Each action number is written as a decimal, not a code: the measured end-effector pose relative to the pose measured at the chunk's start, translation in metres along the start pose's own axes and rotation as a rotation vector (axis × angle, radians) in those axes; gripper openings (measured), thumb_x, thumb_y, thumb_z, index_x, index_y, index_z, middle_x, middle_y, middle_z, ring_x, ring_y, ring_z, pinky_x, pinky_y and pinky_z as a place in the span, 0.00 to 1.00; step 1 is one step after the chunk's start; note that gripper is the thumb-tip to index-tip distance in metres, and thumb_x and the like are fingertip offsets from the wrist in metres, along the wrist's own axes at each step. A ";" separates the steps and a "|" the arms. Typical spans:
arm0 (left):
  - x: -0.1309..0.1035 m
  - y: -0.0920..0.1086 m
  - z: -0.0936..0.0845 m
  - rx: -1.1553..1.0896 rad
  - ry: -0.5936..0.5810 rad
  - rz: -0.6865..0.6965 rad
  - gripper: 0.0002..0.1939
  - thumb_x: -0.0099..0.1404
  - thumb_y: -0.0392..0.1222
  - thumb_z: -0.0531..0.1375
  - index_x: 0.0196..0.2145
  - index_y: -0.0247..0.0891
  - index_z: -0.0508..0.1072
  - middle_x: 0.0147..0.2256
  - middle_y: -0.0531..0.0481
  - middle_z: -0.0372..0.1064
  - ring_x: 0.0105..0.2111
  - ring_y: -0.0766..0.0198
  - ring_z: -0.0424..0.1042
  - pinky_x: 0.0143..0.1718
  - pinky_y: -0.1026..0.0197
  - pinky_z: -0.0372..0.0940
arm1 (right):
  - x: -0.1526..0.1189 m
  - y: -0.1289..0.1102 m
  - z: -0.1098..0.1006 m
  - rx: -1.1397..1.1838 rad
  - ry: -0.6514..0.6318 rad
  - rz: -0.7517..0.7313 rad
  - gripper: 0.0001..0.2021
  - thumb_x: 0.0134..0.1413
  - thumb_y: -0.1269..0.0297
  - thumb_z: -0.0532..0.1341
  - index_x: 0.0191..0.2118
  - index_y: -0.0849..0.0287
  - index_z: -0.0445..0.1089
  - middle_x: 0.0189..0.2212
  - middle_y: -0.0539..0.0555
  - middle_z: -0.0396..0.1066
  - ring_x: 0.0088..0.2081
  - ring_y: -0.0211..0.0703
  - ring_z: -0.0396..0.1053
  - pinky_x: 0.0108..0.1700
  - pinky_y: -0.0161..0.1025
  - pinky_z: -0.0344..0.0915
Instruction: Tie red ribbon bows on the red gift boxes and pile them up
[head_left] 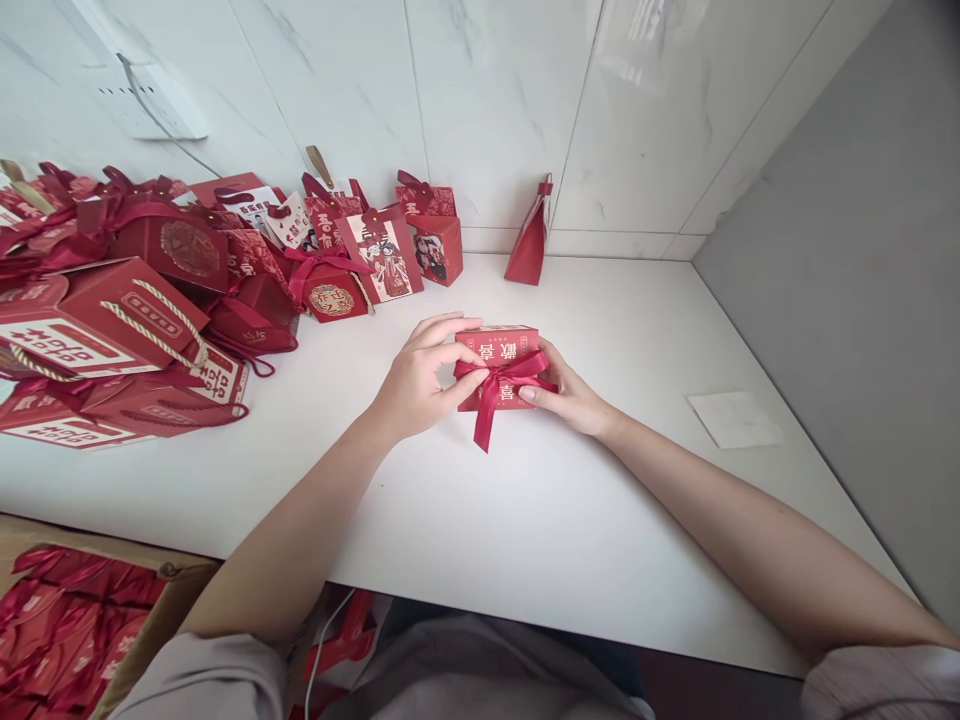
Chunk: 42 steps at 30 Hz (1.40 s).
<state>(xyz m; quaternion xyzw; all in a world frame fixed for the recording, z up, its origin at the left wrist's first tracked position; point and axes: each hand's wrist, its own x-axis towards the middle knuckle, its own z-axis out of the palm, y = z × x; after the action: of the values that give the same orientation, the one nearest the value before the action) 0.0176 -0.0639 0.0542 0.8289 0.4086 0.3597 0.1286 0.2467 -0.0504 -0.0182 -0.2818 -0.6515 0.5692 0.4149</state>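
A small red gift box (517,346) with pale printed characters rests on the white table in front of me. Around it runs a dark red satin ribbon (486,425), tied in a bow on the side facing me, one tail hanging down over the tabletop. My left hand (431,375) pinches the bow near its knot with thumb and finger, its other fingers reaching along the box's top left edge. On the right side, my right hand (566,392) grips the box, thumb on the front by the bow's right loop and the fingers mostly hidden behind.
Many red gift boxes (97,320) are piled at the left, with more (382,255) along the tiled wall. One narrow red box (529,240) stands alone at the back. A white tissue (735,418) lies at right. A carton (169,600) of ribboned boxes sits below left.
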 end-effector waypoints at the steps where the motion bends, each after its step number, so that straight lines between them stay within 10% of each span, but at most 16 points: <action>1: 0.000 -0.001 0.000 -0.030 -0.001 -0.016 0.05 0.64 0.41 0.60 0.33 0.43 0.77 0.55 0.50 0.69 0.60 0.54 0.62 0.61 0.44 0.59 | 0.000 0.000 0.000 0.002 -0.001 -0.001 0.39 0.54 0.50 0.66 0.67 0.44 0.47 0.66 0.56 0.54 0.63 0.56 0.60 0.61 0.59 0.62; 30: 0.005 -0.021 -0.004 -0.623 -0.218 -0.176 0.12 0.62 0.48 0.62 0.26 0.40 0.71 0.64 0.49 0.57 0.63 0.48 0.59 0.60 0.42 0.61 | 0.000 0.006 -0.002 -0.010 0.019 -0.007 0.40 0.53 0.51 0.66 0.67 0.44 0.46 0.66 0.56 0.55 0.64 0.57 0.58 0.62 0.59 0.60; 42: 0.002 -0.009 -0.002 -0.309 -0.091 -0.124 0.13 0.62 0.46 0.63 0.23 0.39 0.68 0.58 0.48 0.64 0.60 0.53 0.62 0.64 0.47 0.53 | 0.000 0.003 -0.002 0.018 -0.002 -0.001 0.38 0.55 0.53 0.66 0.67 0.46 0.47 0.65 0.58 0.54 0.61 0.55 0.61 0.60 0.58 0.63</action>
<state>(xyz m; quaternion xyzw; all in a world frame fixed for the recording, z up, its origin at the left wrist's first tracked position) 0.0116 -0.0568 0.0523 0.7880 0.3925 0.3716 0.2946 0.2481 -0.0488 -0.0215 -0.2771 -0.6470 0.5750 0.4171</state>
